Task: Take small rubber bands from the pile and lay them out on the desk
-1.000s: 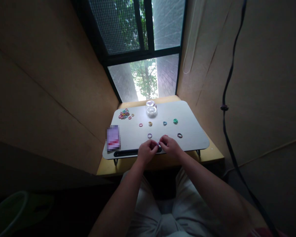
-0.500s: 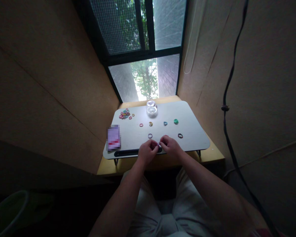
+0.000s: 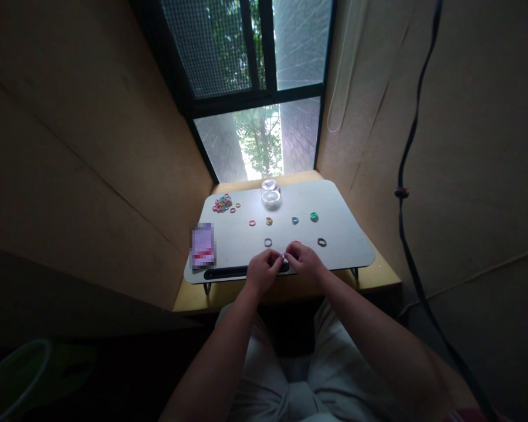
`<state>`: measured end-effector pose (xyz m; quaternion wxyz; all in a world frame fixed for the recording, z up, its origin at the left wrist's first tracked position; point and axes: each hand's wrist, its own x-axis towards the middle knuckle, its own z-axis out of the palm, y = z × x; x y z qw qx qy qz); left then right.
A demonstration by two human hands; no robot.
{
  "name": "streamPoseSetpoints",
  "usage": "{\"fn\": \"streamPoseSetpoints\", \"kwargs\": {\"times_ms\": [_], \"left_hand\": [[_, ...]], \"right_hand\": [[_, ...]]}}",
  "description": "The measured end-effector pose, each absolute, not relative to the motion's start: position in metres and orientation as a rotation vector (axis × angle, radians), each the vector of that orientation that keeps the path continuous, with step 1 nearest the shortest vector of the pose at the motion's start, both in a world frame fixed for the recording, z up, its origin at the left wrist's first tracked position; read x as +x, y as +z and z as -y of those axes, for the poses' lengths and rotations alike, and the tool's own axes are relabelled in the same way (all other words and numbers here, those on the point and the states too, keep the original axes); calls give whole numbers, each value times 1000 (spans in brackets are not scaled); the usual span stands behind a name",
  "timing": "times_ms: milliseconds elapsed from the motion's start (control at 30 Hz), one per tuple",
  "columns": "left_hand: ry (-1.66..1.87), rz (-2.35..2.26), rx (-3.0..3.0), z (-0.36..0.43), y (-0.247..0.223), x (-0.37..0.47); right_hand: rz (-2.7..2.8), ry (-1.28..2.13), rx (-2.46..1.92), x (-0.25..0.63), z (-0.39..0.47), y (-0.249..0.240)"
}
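My left hand [image 3: 265,269] and my right hand [image 3: 304,260] meet over the front edge of the white table [image 3: 343,252]. Their fingertips are pinched together on a small pale lilac hair tie [image 3: 283,255], mostly covered by the fingers. Just beyond them lies a pale purple hair tie [image 3: 268,242]. Partly behind my right hand is a red hair tie [image 3: 296,242], and a dark brown one [image 3: 321,242] lies to its right. A row farther back has a pink hair tie [image 3: 252,223], a yellow one [image 3: 268,221], a blue one [image 3: 294,220] and a green bunch [image 3: 314,217].
A heap of coloured hair ties [image 3: 222,203] sits at the back left. A clear round container [image 3: 271,198] stands near the window. At the left lies a blurred purple packet [image 3: 203,245]. A black slot [image 3: 226,272] runs along the front edge. Walls close in on both sides.
Both hands stay in nearly the same spot, with only slight finger movement around the small hair tie. Nothing else on the table has visibly moved.
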<state>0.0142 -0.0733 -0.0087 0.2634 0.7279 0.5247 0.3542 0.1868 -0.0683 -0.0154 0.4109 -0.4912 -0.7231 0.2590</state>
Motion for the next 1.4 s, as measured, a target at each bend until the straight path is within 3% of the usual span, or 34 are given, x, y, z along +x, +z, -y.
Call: {"fn": "streamPoseSetpoints", "kwargs": {"times_ms": [1400], "left_hand": [[986, -1364, 1921, 75, -10, 14]], "right_hand": [[1811, 655, -1240, 187, 68, -16]]}}
